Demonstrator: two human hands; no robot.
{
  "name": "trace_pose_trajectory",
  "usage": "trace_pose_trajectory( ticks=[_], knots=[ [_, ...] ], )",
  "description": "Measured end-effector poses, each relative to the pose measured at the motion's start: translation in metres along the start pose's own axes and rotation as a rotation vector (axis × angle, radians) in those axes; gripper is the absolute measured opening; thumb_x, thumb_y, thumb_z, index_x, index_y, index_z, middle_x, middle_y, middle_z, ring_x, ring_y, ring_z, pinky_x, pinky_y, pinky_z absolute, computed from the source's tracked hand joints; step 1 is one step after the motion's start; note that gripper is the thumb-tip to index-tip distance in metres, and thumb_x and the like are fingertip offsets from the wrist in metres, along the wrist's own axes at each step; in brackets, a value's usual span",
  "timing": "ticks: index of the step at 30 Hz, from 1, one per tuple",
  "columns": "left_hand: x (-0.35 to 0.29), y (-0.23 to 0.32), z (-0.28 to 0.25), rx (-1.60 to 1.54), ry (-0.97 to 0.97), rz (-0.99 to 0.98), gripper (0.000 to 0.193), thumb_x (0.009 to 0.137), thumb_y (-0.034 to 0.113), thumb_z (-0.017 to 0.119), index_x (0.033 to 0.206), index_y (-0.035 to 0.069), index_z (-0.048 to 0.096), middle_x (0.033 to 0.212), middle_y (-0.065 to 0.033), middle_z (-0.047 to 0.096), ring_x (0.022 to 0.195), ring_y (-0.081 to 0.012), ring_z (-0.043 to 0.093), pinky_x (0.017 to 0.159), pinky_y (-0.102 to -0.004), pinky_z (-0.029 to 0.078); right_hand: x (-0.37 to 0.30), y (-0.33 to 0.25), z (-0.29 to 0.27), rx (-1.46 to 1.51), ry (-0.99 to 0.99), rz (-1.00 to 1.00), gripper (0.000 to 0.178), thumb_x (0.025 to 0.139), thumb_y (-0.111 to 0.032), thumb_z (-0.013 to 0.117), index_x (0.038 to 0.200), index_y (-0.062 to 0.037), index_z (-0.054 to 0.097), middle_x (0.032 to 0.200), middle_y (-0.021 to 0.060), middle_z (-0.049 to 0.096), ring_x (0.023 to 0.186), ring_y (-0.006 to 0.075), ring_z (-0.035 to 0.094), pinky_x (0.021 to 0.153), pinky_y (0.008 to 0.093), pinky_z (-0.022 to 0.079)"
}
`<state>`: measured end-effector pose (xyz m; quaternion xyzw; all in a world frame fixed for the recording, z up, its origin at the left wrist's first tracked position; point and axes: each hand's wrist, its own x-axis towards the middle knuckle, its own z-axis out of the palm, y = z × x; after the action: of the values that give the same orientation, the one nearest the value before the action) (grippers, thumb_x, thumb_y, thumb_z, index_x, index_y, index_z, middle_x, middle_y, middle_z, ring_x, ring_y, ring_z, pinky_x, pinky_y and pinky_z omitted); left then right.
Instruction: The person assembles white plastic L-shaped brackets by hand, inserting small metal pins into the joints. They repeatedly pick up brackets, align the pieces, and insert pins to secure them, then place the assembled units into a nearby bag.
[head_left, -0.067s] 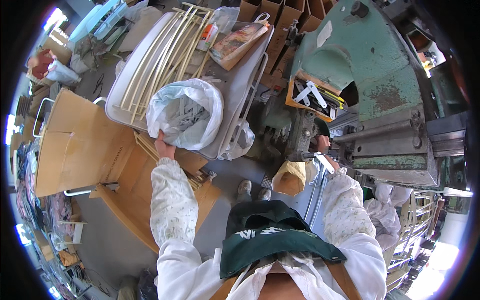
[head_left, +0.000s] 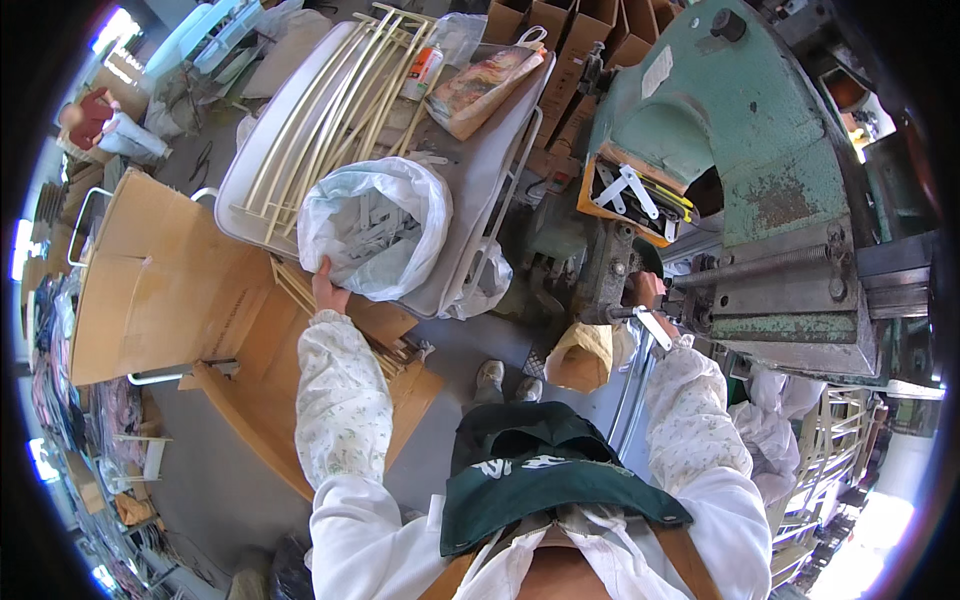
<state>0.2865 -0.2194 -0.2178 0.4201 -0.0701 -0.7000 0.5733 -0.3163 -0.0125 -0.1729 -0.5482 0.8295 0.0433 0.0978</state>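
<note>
My left hand (head_left: 328, 288) is at the near rim of a white plastic bag (head_left: 437, 215), pinching its edge, with some fingers hidden. The bag stands open with many pale flat strips (head_left: 382, 228) inside. On the right, my right hand (head_left: 646, 289) reaches in at the green press machine (head_left: 775, 180), next to its metal tooling (head_left: 607, 275). Its fingers are partly hidden there, so their grip does not show. A white flat strip (head_left: 655, 328) slants across in front of this hand, close to the wrist.
A grey table (head_left: 470, 165) carries cream metal rods (head_left: 335, 130), a spray can (head_left: 422, 72) and a printed bag (head_left: 485, 90). An orange box (head_left: 625, 228) of strips and tools sits on the machine. An opened carton (head_left: 165, 280) is at left. Far left, another person (head_left: 105, 128) stands.
The view has shifted slightly. More of my right hand shows beside the tooling, and it looks brighter. My left hand keeps its place at the bag's rim.
</note>
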Motion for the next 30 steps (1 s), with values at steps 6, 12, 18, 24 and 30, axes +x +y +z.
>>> trace_pose_trajectory(
  ticks=[6, 12, 18, 24, 30],
  knots=[
    [-0.072, 0.006, 0.041, 1.602, 0.497, 1.175, 0.071, 0.076, 0.032, 0.075, 0.131, -0.001, 0.043, 0.129, -0.0217, 0.047, 0.12, -0.0359, 0.043, 0.101, -0.0494, 0.034, 0.017, 0.018, 0.029, 0.016, 0.028, 0.078, 0.02, 0.059, -0.019, 0.073, 0.077, -0.0099, 0.07, 0.079, 0.0178, 0.066, 0.077, 0.0371, 0.066, 0.066, 0.0453, 0.055],
    [-0.036, -0.028, 0.05, 1.957, -0.396, 0.793, 0.058, 0.069, 0.02, 0.075, 0.119, 0.004, 0.051, 0.115, -0.023, 0.056, 0.104, -0.039, 0.054, 0.087, -0.048, 0.042, 0.013, 0.001, 0.009, 0.118, -0.023, -0.022, 0.023, 0.061, -0.018, 0.073, 0.081, -0.008, 0.069, 0.081, 0.0188, 0.066, 0.079, 0.0371, 0.066, 0.067, 0.0455, 0.054],
    [-0.001, -0.117, 0.046, 1.784, -0.163, 1.195, 0.044, 0.06, 0.005, 0.069, 0.102, 0.009, 0.059, 0.101, -0.015, 0.062, 0.086, -0.0393, 0.06, 0.074, -0.0466, 0.047, -0.011, -0.019, -0.034, 0.247, 0.004, -0.119, 0.026, 0.063, -0.018, 0.072, 0.087, -0.0073, 0.067, 0.084, 0.0195, 0.066, 0.082, 0.0372, 0.065, 0.069, 0.0454, 0.053],
    [-0.027, -0.052, 0.078, 1.434, -0.376, 0.606, 0.031, 0.067, 0.001, 0.058, 0.098, -0.001, 0.064, 0.098, -0.0192, 0.063, 0.091, -0.0348, 0.062, 0.082, -0.0385, 0.048, -0.026, -0.009, -0.039, 0.297, -0.009, -0.085, 0.029, 0.066, -0.018, 0.071, 0.093, -0.0067, 0.066, 0.087, 0.0202, 0.066, 0.084, 0.0374, 0.064, 0.071, 0.0452, 0.052],
    [0.099, -0.03, 0.06, 1.839, 0.082, 0.79, 0.033, 0.082, 0.018, 0.056, 0.104, -0.005, 0.063, 0.11, -0.0239, 0.063, 0.103, -0.04, 0.06, 0.09, -0.0456, 0.045, -0.03, -0.022, -0.049, 0.348, -0.018, -0.098, 0.033, 0.069, -0.018, 0.07, 0.099, -0.006, 0.065, 0.09, 0.021, 0.066, 0.087, 0.0376, 0.064, 0.073, 0.0451, 0.05]
  ],
)
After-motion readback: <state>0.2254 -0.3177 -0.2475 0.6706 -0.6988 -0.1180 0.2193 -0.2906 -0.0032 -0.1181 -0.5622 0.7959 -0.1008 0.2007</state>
